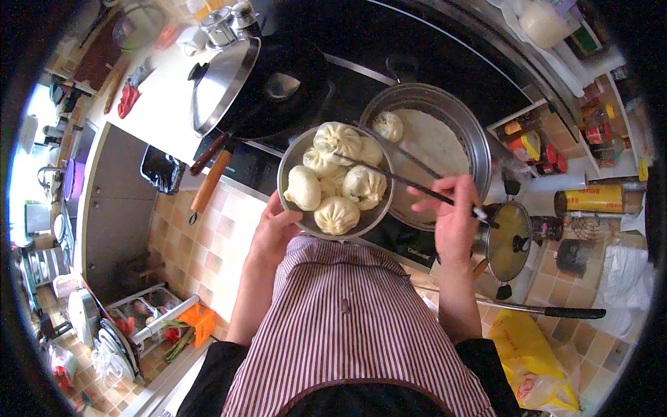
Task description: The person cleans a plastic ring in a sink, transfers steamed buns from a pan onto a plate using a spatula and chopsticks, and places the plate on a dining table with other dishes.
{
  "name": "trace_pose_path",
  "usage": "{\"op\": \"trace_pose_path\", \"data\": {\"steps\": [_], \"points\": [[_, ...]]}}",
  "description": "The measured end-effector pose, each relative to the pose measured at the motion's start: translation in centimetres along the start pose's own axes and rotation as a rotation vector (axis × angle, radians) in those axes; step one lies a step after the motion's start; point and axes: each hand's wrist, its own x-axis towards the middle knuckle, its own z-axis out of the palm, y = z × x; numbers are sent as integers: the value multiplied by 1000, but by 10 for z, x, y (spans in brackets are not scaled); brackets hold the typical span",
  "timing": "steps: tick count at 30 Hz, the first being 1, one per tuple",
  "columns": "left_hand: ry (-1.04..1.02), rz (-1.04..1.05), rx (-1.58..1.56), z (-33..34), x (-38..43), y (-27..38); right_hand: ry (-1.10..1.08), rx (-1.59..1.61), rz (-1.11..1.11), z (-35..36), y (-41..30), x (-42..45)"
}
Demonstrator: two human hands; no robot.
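My left hand (273,227) grips the near left rim of a metal bowl (284,182), thumb over the edge. Several pleated steamed buns (336,215) are heaped in the bowl. Dark chopsticks (406,182) are held in my right hand (452,213), which is slightly blurred. One stick's tip touches or lies just in front of the top bun (337,143); the other slants back over the bowl's right rim. Behind and to the right stands a round steamer pot (482,156) lined with a pale cloth (430,138). A single bun (388,126) sits at its left side.
A black wok (307,62) is on the left of the stove, with a domed steel lid (226,88) beside it. Wooden handles (212,180) jut over the front edge. At right are a glass-lidded pot (508,242) and a long black handle (573,313).
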Motion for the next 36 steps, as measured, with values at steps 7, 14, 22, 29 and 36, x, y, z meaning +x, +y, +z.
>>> {"op": "trace_pose_path", "data": {"steps": [7, 14, 22, 29, 36], "points": [[22, 7, -72, -14, -15, 9, 163, -277, -81, -38, 6, 26], [100, -14, -195, -21, -37, 6, -16, -437, -47, -32, 38, 52], [142, -23, -240, -24, -57, -7, 230, -248, -49, -37, 47, 70], [141, -28, -201, -16, -77, -13, 435, 289, 192, -79, 53, 67], [146, -2, -297, 10, -66, -25, 337, 513, 153, -74, -10, 31]]}}
